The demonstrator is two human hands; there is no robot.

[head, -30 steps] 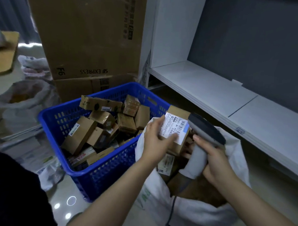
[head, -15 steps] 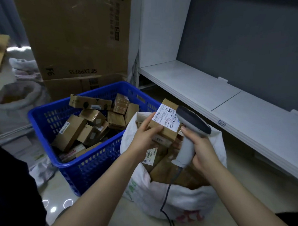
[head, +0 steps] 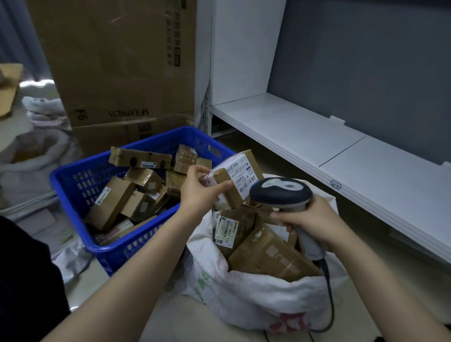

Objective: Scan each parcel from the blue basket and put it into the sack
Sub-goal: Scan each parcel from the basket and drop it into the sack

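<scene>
My left hand (head: 199,193) grips a small brown parcel (head: 233,181) with a white barcode label, held above the near right corner of the blue basket (head: 71,179) and over the sack's mouth. Right beside the label is the dark head of the grey handheld scanner (head: 283,192), whose handle my right hand (head: 312,222) grips. Below both hands, the white woven sack (head: 255,293) stands open, holding several brown boxes. Several more cardboard parcels (head: 112,204) lie in the basket.
A tall SF Express carton (head: 115,55) stands behind the basket. A low white shelf (head: 323,144) runs along the right under a grey wall. Another white sack (head: 31,162) sits at far left. The scanner's cable (head: 327,302) trails down by the sack.
My left hand has tilted the parcel and shifted its grip, with the label now angled to the right. The scanner's head has dropped lower beside the parcel.
</scene>
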